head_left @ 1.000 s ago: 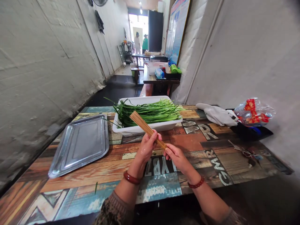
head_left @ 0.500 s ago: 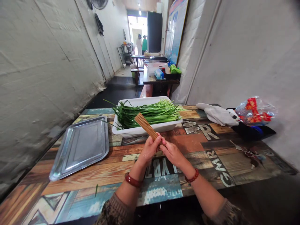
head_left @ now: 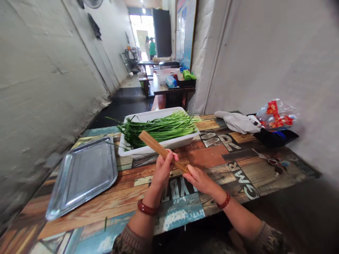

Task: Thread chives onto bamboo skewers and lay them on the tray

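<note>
head camera, tilted down, faces a likely doorway (head_left: pixel 141 25).

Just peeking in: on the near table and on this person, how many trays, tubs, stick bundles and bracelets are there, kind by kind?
Metal tray: 1
White tub holding greens: 1
Bundle of sticks, held by the left hand and right hand: 1
Bracelets, one per wrist: 2
Total: 5

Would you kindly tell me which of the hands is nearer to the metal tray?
Left. The left hand grips the sticks to the right of the metal tray; the right hand is farther right, at the sticks' near end.
</note>
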A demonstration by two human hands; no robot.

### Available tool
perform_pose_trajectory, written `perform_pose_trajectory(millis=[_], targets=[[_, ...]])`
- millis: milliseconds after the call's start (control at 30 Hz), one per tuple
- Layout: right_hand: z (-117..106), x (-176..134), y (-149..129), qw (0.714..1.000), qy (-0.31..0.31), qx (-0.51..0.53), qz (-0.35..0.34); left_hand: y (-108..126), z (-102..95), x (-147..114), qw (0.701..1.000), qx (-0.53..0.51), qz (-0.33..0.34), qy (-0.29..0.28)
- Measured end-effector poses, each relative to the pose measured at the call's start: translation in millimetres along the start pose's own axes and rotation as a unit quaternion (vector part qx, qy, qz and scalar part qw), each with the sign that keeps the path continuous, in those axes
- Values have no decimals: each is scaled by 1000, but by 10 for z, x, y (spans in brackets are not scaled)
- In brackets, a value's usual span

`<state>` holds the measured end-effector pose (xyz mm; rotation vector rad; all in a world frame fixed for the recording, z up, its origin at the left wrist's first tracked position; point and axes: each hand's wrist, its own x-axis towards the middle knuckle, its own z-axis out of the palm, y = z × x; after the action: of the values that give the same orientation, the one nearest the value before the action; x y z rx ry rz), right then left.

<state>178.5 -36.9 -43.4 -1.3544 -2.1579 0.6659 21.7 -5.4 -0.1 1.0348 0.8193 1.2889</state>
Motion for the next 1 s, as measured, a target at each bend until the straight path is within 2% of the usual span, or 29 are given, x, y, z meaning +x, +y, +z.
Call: perform_pose_trajectory(millis=[100, 200, 267, 333, 400, 467, 567, 700, 800, 867, 900, 1000], targets=[[-70, -55, 7, 1000, 11, 14, -5, 83, -49, 54, 1000, -12, 2, 12], [-196, -83, 19, 995, 13, 103, -11, 164, -108, 125, 996, -50, 40, 66], [-267, -64, 9, 985, 40, 166, -8, 186, -127, 149, 995, -66, 43, 67], [-294, 0, -30, 980, 74, 184, -15, 174, -118, 145, 996, -63, 36, 52], [-271, 101, -99, 984, 83, 151, -41, 140, -86, 122, 998, -48, 25, 32], [-207, 214, -173, 993, 70, 77, -60, 98, -50, 99, 999, -32, 12, 19], [-95, 341, -214, 998, 41, -35, -45, 51, -19, 90, 1000, -14, 3, 17], [-43, 296, -104, 994, 27, -105, -26, 56, -49, 123, 999, -14, 11, 33], [-91, 104, 50, 993, 40, -105, -19, 122, -139, 155, 993, -59, 37, 93], [-140, -27, 180, 996, 56, -63, -27, 164, -210, 170, 980, -98, 75, 153], [-164, -75, 246, 997, 67, -19, -24, 174, -239, 174, 978, -106, 78, 163], [-211, -127, 380, 989, 96, 113, -6, 161, -274, 177, 983, -117, 47, 136]])
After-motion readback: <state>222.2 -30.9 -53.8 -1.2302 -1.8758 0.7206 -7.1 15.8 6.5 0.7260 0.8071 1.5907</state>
